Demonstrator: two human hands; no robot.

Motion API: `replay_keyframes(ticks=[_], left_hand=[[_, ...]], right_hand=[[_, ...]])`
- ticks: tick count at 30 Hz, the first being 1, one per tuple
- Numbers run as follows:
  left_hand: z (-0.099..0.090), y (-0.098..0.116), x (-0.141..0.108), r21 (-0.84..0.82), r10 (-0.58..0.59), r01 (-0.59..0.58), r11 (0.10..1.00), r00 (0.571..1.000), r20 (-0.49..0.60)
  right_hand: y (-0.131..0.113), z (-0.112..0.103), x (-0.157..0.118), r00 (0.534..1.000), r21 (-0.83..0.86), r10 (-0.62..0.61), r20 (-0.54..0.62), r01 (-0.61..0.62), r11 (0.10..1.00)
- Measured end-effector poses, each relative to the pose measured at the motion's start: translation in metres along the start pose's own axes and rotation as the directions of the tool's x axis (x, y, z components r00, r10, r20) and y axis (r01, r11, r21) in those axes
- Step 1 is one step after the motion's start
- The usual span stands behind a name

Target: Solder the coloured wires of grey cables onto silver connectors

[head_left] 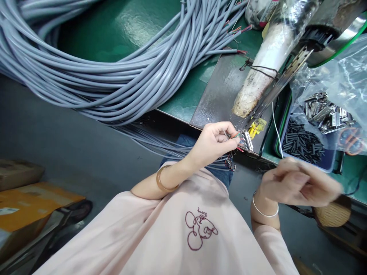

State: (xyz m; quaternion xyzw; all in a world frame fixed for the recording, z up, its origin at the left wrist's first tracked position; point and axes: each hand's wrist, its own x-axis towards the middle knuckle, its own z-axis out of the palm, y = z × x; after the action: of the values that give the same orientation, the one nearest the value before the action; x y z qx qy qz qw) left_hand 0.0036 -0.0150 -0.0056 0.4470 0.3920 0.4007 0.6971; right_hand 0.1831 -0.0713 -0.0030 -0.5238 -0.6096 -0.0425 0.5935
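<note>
My left hand is closed in a pinch around thin coloured wires, some green, some red. Right beside its fingertips is a metal multi-pin connector, tilted, near the bench edge. Whether the wires are joined to it is hard to see. My right hand is curled and blurred by motion, off the bench edge near the blue tray. A thin white strand runs down to its knuckles; whether the fingers grip it is hidden. Above the connector points a wrapped, soldering-iron-like tool with a scorched end.
A large bundle of grey cables loops across the green bench. A metal plate lies under the tool, with a yellow piece on it. The blue tray holds black sleeves and metal connectors. Cartons stand lower left.
</note>
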Motion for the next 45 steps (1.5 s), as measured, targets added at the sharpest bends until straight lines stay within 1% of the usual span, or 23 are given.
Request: replay_keyframes(ticks=[1, 2, 3, 5, 7, 9, 10, 14, 16, 19, 22, 24, 25, 27, 29, 30, 31, 33, 35, 36, 39, 42, 45], left_hand=[[-0.001, 0.000, -0.001, -0.026, -0.017, 0.017, 1.000, 1.000, 0.013], [-0.001, 0.000, -0.001, -0.052, -0.027, 0.028, 0.998, 0.999, 0.025], [-0.001, 0.000, -0.001, -0.076, -0.031, 0.034, 0.997, 0.999, 0.033], [-0.002, 0.000, -0.002, -0.117, -0.032, 0.036, 0.992, 0.999, 0.042], [-0.002, 0.000, -0.002, -0.158, -0.034, 0.040, 0.987, 0.999, 0.041], [-0.002, 0.000, -0.002, -0.194, -0.049, 0.056, 0.979, 0.998, 0.042], [-0.002, 0.000, -0.002, -0.209, -0.058, 0.067, 0.976, 0.997, 0.045], [-0.004, -0.002, -0.001, -0.252, -0.094, 0.113, 0.961, 0.992, 0.084], [-0.005, -0.002, -0.001, -0.263, -0.092, 0.116, 0.958, 0.990, 0.102], [-0.005, -0.003, -0.002, -0.235, -0.086, 0.110, 0.966, 0.990, 0.111], [-0.002, -0.003, -0.004, -0.171, -0.084, 0.104, 0.980, 0.989, 0.119], [0.000, -0.003, -0.005, -0.154, -0.081, 0.100, 0.983, 0.989, 0.126], [0.001, -0.003, -0.005, -0.154, -0.083, 0.102, 0.983, 0.988, 0.127], [0.002, -0.003, -0.006, -0.162, -0.091, 0.111, 0.981, 0.988, 0.124], [0.002, -0.004, -0.006, -0.183, -0.104, 0.124, 0.975, 0.988, 0.117], [0.001, -0.004, -0.006, -0.201, -0.109, 0.130, 0.971, 0.987, 0.115], [0.000, -0.005, -0.005, -0.219, -0.112, 0.136, 0.966, 0.987, 0.115], [0.000, -0.007, -0.004, -0.253, -0.112, 0.137, 0.958, 0.987, 0.114], [0.000, -0.009, -0.004, -0.268, -0.092, 0.116, 0.956, 0.991, 0.101], [0.001, -0.010, -0.003, -0.264, -0.076, 0.096, 0.960, 0.993, 0.087], [0.005, -0.010, -0.003, -0.199, -0.017, 0.019, 0.980, 1.000, 0.010], [0.009, -0.008, -0.001, -0.119, 0.077, -0.085, 0.989, 0.994, -0.073], [0.011, -0.005, 0.001, -0.075, 0.164, -0.172, 0.982, 0.980, -0.109]], right_hand=[[-0.001, -0.001, 0.001, 0.989, 0.004, -0.058, -0.139, 0.059, 0.998], [-0.002, 0.000, 0.001, 0.975, -0.005, -0.108, -0.194, 0.110, 0.994], [-0.003, 0.002, 0.000, 0.976, -0.022, -0.115, -0.185, 0.113, 0.993], [-0.006, 0.008, -0.005, 0.998, -0.041, -0.054, -0.027, 0.053, 0.998], [-0.007, 0.012, -0.012, 0.996, -0.044, 0.001, 0.084, 0.003, 0.999], [-0.006, 0.013, -0.018, 0.992, -0.036, 0.016, 0.122, -0.012, 0.999], [-0.005, 0.012, -0.021, 0.993, -0.022, 0.013, 0.121, -0.010, 1.000], [-0.002, 0.005, -0.022, 0.998, 0.089, -0.025, 0.053, 0.020, 0.996], [-0.005, 0.004, -0.020, 0.999, 0.083, -0.011, 0.036, 0.008, 0.997], [-0.013, 0.005, -0.017, 0.990, 0.061, 0.060, 0.125, -0.068, 0.996], [-0.019, 0.006, -0.015, 0.957, 0.051, 0.094, 0.275, -0.112, 0.992], [-0.021, 0.008, -0.013, 0.938, 0.051, 0.117, 0.326, -0.141, 0.989], [-0.020, 0.008, -0.012, 0.940, 0.070, 0.129, 0.317, -0.158, 0.985], [-0.017, 0.008, -0.011, 0.966, 0.129, 0.146, 0.214, -0.176, 0.976], [-0.012, 0.007, -0.013, 0.989, 0.150, 0.116, 0.090, -0.129, 0.980], [-0.010, 0.008, -0.015, 0.994, 0.133, 0.091, 0.067, -0.099, 0.986], [-0.007, 0.008, -0.017, 0.995, 0.106, 0.070, 0.074, -0.077, 0.991], [-0.004, 0.010, -0.024, 0.988, 0.059, 0.052, 0.147, -0.061, 0.996], [-0.003, 0.014, -0.030, 0.976, 0.028, 0.059, 0.211, -0.066, 0.997], [-0.002, 0.016, -0.032, 0.974, 0.009, 0.051, 0.222, -0.054, 0.999], [-0.004, 0.022, -0.031, 0.979, -0.085, -0.031, 0.200, 0.048, 0.995], [-0.007, 0.026, -0.023, 0.975, -0.169, -0.113, 0.193, 0.146, 0.975], [-0.009, 0.030, -0.016, 0.973, -0.185, -0.127, 0.191, 0.162, 0.969]])
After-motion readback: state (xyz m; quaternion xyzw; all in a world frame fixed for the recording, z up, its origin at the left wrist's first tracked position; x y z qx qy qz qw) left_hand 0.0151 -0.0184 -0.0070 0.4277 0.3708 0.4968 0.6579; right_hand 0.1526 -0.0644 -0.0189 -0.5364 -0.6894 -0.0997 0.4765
